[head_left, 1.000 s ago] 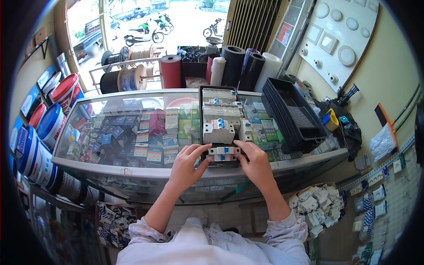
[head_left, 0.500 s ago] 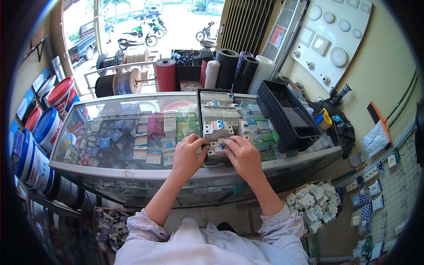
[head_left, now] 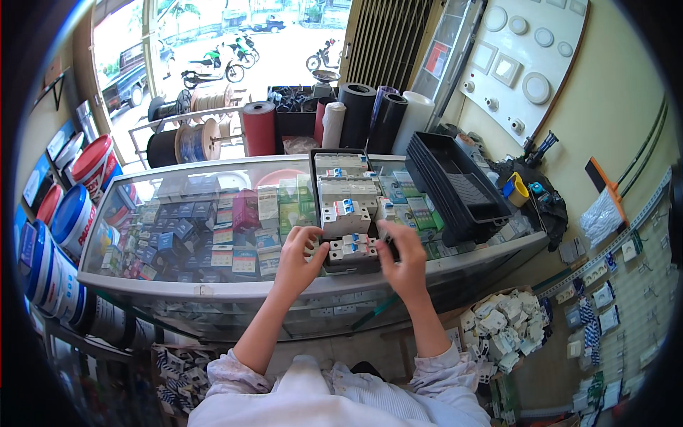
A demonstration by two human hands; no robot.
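Note:
A narrow black tray (head_left: 313, 186) of grey-white circuit breakers stands on the glass counter before me. In its near end lies a short row of breakers (head_left: 353, 247) with blue switches. My left hand (head_left: 299, 257) is at the row's left end, fingers bent and apart, thumb tip by the tray's edge. At the other end is my right hand (head_left: 403, 257), its fingers spread and thumb close to the breakers. Neither hand grips anything. Further up the tray sits a bigger breaker (head_left: 346, 211) with blue switches, with more breakers (head_left: 345, 187) behind it.
The glass counter (head_left: 192, 279) holds many small boxes (head_left: 178, 245) under its top. Stacked black trays (head_left: 459, 192) stand to the right of the breakers. Rolls of sheet (head_left: 260, 128) line the far side. Low on the right is a heap of white fittings (head_left: 505, 324).
My right hand has drawn back to the right and its fingers have spread, uncovering the near breakers. My left hand has loosened and moved slightly down.

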